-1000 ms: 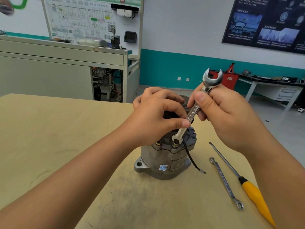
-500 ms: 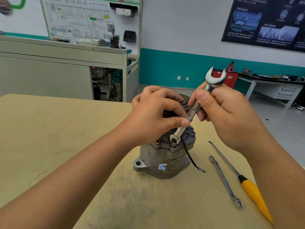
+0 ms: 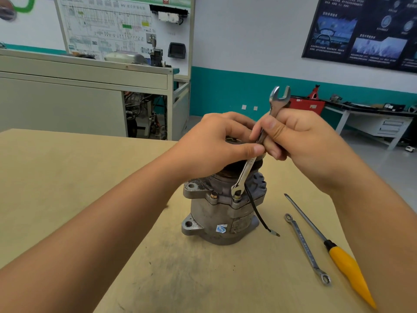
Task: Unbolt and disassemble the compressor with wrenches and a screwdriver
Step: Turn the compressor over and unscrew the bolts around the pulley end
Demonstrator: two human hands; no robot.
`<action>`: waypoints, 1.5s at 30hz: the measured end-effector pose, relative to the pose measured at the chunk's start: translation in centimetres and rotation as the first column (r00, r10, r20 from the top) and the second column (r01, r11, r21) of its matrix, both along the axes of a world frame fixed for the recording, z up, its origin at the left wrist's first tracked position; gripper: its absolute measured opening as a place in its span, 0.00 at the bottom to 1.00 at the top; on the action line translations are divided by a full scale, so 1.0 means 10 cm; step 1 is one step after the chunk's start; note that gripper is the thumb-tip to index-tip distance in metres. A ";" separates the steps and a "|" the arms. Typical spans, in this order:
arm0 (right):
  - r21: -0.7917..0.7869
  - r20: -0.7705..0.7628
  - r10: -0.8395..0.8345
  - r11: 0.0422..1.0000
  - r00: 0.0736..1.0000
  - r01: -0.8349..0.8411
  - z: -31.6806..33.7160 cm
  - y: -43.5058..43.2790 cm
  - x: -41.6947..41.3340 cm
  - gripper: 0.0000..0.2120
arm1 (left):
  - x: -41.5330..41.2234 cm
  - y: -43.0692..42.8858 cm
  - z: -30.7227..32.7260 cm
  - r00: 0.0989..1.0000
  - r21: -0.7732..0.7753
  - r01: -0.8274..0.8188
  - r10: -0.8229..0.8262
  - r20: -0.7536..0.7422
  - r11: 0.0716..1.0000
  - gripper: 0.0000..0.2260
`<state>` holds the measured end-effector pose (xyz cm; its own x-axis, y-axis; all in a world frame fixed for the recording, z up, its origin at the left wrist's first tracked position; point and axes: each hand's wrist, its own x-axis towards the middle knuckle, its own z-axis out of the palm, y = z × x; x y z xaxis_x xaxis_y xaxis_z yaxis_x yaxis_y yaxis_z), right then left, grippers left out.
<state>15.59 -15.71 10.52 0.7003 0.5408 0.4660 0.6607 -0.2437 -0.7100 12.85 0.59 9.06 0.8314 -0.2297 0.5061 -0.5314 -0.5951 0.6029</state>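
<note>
- Up tips the silver open-ended wrench point(image 3: 248, 168): its forked top end has swung left since half a second ago, so the shank stands steeper. The left hand point(image 3: 216, 145) has lifted a touch, baring a flange ear of the grey metal compressor point(image 3: 223, 215).
- Writing now: a blue-and-white sticker point(image 3: 221, 228) sits on the compressor's side, its logo too small to read. Stamped marks run along the wrench shank, blurred.
- "HV" heads the white wiring-diagram board point(image 3: 126, 26) on the far wall; the rest is unreadable, and so is the text on the dark blue poster point(image 3: 365, 30).
- Containers: a red box point(image 3: 306, 106) is on the far bench, contents hidden, with a grey drawer unit point(image 3: 393, 127) beneath, drawers closed.
- The compressor stands on end near the middle of the tan wooden table point(image 3: 67, 177), long axis vertical, black pulley end up.
- The wrench's long axis climbs steeply up and right from a bolt head point(image 3: 237, 197) on the upper flange, where its lower end sits. The fork clears both hands.
- Left hand: fingers curled over the pulley top, thumb tip touching the wrench shank.
- Right hand point(image 3: 300, 141): pinching the shank between thumb and curled fingers.
- A black wire point(image 3: 257, 213) trails off the compressor, its metal tip on the table.
- To the right, apart from the compressor, a slim silver ring spanner point(image 3: 304, 247) and a yellow-handled screwdriver point(image 3: 329, 247) lie side by side. The screwdriver's tip points away from the person.
</note>
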 end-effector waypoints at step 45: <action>-0.107 0.154 -0.013 0.994 0.988 0.030 0.00 0.20 -0.15 0.12 | -0.07 0.08 0.04 0.989 -0.063 0.068 -0.075 -0.124 0.996 0.03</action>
